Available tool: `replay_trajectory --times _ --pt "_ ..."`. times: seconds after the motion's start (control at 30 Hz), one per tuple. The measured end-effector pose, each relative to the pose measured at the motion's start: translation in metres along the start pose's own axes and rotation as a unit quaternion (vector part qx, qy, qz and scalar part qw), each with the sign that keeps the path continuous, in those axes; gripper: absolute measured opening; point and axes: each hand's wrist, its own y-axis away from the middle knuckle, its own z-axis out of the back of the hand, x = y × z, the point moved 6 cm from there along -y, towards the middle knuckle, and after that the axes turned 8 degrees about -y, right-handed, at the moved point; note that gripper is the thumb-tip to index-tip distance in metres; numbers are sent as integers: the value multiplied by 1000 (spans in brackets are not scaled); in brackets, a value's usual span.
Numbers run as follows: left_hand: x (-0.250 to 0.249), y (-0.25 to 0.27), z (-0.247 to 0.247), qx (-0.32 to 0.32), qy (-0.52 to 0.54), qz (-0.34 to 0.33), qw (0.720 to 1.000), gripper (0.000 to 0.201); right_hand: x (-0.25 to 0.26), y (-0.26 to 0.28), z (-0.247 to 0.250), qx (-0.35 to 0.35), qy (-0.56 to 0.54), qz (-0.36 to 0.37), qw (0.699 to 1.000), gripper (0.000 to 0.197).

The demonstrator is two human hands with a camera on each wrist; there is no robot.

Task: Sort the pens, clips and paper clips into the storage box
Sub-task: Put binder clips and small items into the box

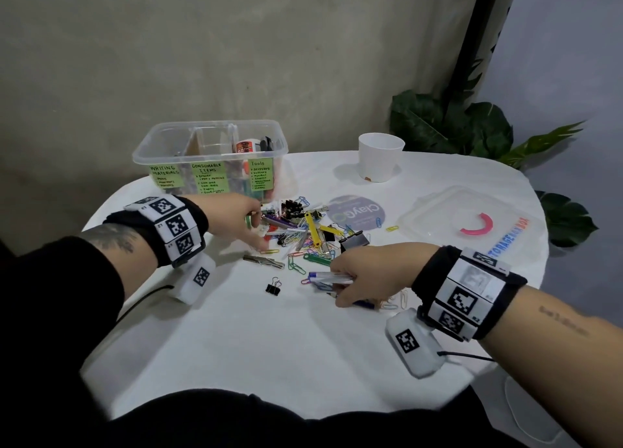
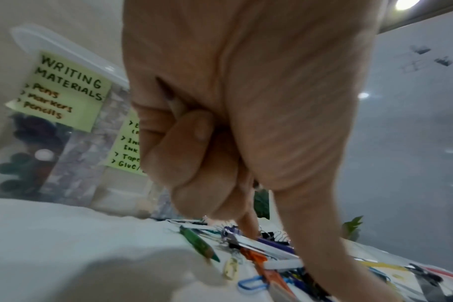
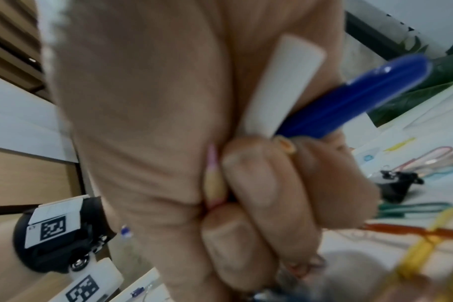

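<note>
**Gathering pens from a mixed stationery pile, both hands engaged**

The right hand (image 1: pixel 362 275) is clenched round a bundle of writing tools: a blue-capped pen (image 3: pixel 357 98), a white barrel (image 3: pixel 279 85) and a pink-tipped pencil (image 3: pixel 213 179) wedged against the palm. The left hand (image 1: pixel 236 218) reaches into the pile of coloured paper clips (image 1: pixel 303 242), binder clips and pens; its outer fingers are curled into the palm, with the index finger (image 2: pixel 247 226) extended down onto the heap. Whether those curled fingers enclose anything cannot be told. A green pencil (image 2: pixel 198 243) lies at the pile's near edge, and a lone black binder clip (image 1: pixel 273 287) sits apart on the white table (image 1: pixel 236 346). The clear storage box (image 1: pixel 209 134), labelled "Writing Materials", "Consumable Items" and "Tools", stands open behind the pile, its lid (image 1: pixel 468 218) well to the right.

Probable hazards: the loosely stacked bundle may slip as more pieces are added; paper clips tangled with pens may be carried into the wrong compartment; sweeping motions may scatter clips toward the table edge.
</note>
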Motion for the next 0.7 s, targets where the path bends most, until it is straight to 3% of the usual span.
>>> replay_trajectory --times 0.07,0.13,0.23,0.33,0.4,0.47,0.5,0.53,0.6,0.67,0.7 --pt "2 2 -9 72 19 -12 997 54 -4 -3 0 2 -3 -3 1000 34" --pt "1 1 -18 99 26 -29 994 50 -7 -6 0 4 1 -13 1000 32" --pt "-4 -3 -24 79 16 -46 996 36 -7 -9 2 16 -31 -24 999 28" --pt "-9 -1 -24 69 27 -57 996 35 -3 -15 11 31 -101 -2 994 25" --pt "-12 0 -24 74 85 -63 992 33 1 -19 23 5 -153 19 988 26" --pt "-12 -1 -17 52 222 -51 972 33 5 -24 41 -51 -244 41 968 26" --pt "-10 -3 -13 36 320 -32 946 35 7 -28 50 -77 -309 56 946 26" --pt "-7 -5 -9 29 433 -7 901 36 10 -32 59 -100 -371 71 920 25" --pt "-5 -7 -3 33 632 40 774 31 15 -42 77 -146 -460 94 871 23" --pt "-6 -5 2 47 737 61 671 26 23 -51 91 -175 -515 98 833 23" --pt "-7 -4 4 53 766 65 637 24 28 -55 96 -181 -534 94 821 23"
